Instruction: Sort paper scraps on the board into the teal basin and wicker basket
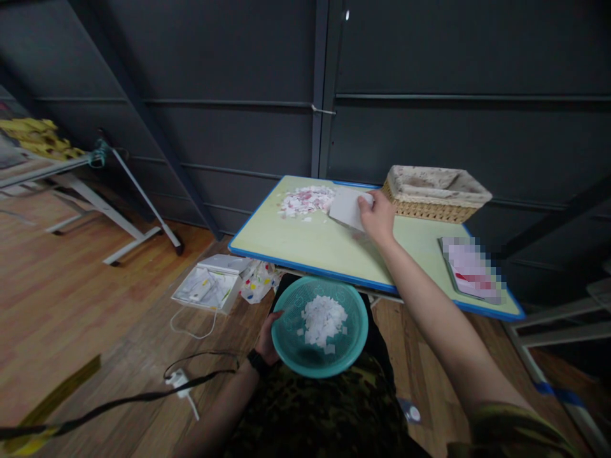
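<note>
My left hand grips the rim of a teal plastic bowl held below the table's front edge; a heap of white paper scraps lies in it. My right hand reaches across the pale green table and holds a white card on edge against the tabletop. Just left of the card lies a pile of pink and white paper scraps.
A wicker basket stands at the table's back right. A blurred sheet or booklet lies at the right front. On the wooden floor to the left sit an open white box, cables and a folding table's legs.
</note>
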